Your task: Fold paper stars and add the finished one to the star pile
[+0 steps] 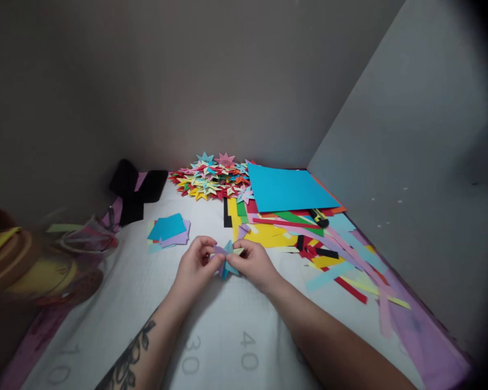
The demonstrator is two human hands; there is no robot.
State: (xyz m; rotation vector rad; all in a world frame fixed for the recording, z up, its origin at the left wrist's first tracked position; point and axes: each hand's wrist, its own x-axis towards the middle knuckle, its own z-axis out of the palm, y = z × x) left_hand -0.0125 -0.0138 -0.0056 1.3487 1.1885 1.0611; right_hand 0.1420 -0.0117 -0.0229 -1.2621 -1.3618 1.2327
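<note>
Both hands meet over the white cutting mat point(211, 336) at the centre. My left hand point(196, 265) and my right hand point(254, 262) pinch a small folded paper star point(228, 259) between them, its points blue, purple and pale yellow. Fingers of both hands are closed on the star's edges. Just behind my left hand lies a small stack of paper squares point(168, 230), blue on top with purple and light green beneath.
A heap of finished coloured paper stars point(211, 179) lies at the back. A large blue sheet point(288, 189) tops a pile of coloured sheets and strips point(333, 254) on the right, with a yellow-black cutter point(319, 218). Clear container and brownish objects point(36, 260) stand left. Grey walls enclose back and right.
</note>
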